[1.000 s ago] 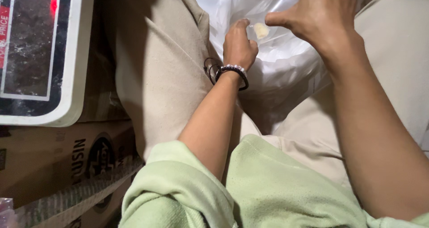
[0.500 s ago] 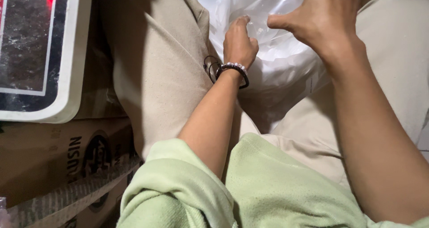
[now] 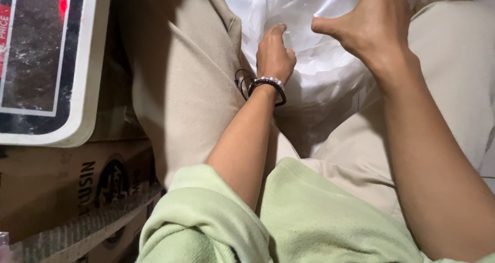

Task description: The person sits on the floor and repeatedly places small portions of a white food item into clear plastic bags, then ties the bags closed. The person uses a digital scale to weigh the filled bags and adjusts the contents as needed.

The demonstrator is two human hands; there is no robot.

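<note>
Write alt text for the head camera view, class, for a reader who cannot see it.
Seen from above, a seated person's left hand and right hand work at a clear plastic bag between beige-trousered knees. The left wrist wears a dark bracelet; a cardboard box sits at left.

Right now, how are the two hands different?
The left hand wears a beaded bracelet; the right hand is bare. The left curls low against the clear plastic bag; the right is higher, thumb stuck out. Both are at the bag.
</note>
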